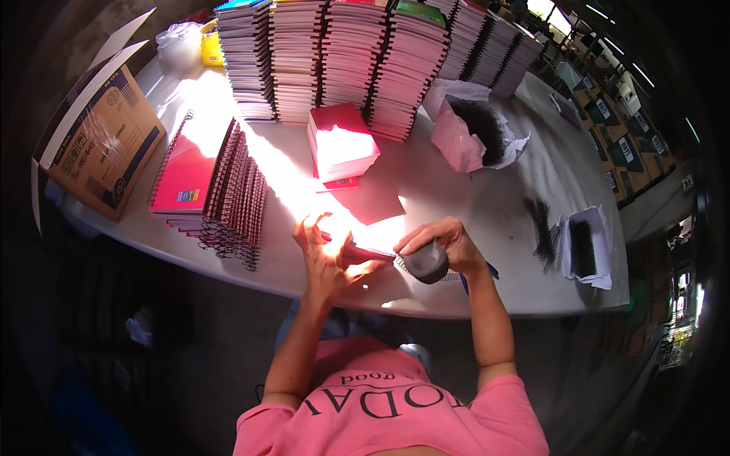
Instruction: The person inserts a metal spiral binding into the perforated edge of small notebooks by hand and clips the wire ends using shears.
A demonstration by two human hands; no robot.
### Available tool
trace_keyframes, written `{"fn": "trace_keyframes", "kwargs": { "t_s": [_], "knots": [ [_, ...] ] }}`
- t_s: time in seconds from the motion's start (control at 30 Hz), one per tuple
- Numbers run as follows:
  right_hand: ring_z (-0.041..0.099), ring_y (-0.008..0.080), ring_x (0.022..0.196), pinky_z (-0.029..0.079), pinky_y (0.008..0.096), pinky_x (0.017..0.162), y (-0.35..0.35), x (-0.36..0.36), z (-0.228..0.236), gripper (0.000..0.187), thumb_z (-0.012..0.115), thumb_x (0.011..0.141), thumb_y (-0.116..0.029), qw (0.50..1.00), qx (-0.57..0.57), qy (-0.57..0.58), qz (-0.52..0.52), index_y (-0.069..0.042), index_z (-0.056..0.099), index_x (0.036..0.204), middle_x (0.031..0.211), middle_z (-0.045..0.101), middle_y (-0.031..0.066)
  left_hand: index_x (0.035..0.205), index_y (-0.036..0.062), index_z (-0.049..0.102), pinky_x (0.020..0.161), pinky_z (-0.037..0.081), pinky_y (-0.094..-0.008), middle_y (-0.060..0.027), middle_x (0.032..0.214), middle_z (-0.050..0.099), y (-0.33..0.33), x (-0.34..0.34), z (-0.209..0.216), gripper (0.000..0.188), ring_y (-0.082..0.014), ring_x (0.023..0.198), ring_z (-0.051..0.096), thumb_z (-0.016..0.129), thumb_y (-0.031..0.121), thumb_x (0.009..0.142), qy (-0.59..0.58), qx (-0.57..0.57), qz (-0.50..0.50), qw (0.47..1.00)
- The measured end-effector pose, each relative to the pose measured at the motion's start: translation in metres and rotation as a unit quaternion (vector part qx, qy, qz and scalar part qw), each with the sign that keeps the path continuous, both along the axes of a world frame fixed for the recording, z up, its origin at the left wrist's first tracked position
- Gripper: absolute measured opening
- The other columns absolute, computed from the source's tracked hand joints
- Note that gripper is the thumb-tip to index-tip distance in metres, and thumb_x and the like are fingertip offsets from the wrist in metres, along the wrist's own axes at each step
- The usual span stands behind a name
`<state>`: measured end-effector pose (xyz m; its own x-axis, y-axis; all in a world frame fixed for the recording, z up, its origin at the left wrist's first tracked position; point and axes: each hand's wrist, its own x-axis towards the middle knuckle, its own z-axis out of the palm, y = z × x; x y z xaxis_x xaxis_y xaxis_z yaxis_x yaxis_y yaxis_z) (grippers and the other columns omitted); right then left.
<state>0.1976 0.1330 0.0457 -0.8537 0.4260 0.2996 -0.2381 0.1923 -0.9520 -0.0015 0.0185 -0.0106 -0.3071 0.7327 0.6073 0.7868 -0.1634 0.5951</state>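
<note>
My left hand (325, 254) grips a thin red-covered notebook (357, 253), tilted edge-on near the table's front edge. At the notebook's right end shows a short bit of spiral coil (401, 263). My right hand (445, 242) is closed around a rounded dark grey object (426, 263), which meets that coil end; its exact kind I cannot make out. Blue handle-like pieces (493, 271) show beside my right wrist, and a loose coil (452, 277) lies under it. Just beyond my hands sits a small stack of red-covered, unbound-looking books (342, 144). Strong sunlight washes out part of my left hand.
Spiral-bound red notebooks (190, 171) are piled at the left, beside an open cardboard box (106, 140). Tall notebook stacks (353, 57) line the back. Black coils (475, 125) fill a paper-lined holder; more lie by a white box (601, 251) at the right of the white table (487, 205).
</note>
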Motion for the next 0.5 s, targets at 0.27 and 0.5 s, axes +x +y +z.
{"fn": "trace_keyframes", "kwargs": {
  "t_s": [0.27, 0.5],
  "knots": [
    [0.064, 0.0128, 0.072, 0.049, 0.0247, 0.066, 0.02, -0.014, -0.004, 0.018, 0.069, 0.067, 0.005, 0.972, 0.079, -0.213, -0.062, 0.0, 0.072, 0.084, 0.081, 0.07, 0.0099, 0.082, 0.0075, 0.06, 0.085, 0.036, -0.0481, -0.0182, 0.124, 0.036, 0.003, -0.002, -0.002, 0.046, -0.0361, 0.114, 0.032, 0.083, 0.032, 0.05, -0.004, 0.014, -0.024, 1.0],
    [0.065, 0.0131, 0.076, 0.05, 0.0243, 0.07, 0.01, -0.022, -0.002, 0.021, 0.068, 0.067, 0.006, 0.974, 0.112, -0.173, -0.099, -0.001, 0.071, 0.087, 0.082, 0.07, 0.0093, 0.086, 0.0107, 0.062, 0.085, 0.035, -0.0473, -0.0165, 0.126, 0.039, 0.004, -0.01, -0.005, 0.045, -0.0329, 0.102, 0.039, 0.082, 0.032, 0.051, 0.045, -0.049, -0.048, 0.997]
  ]
}}
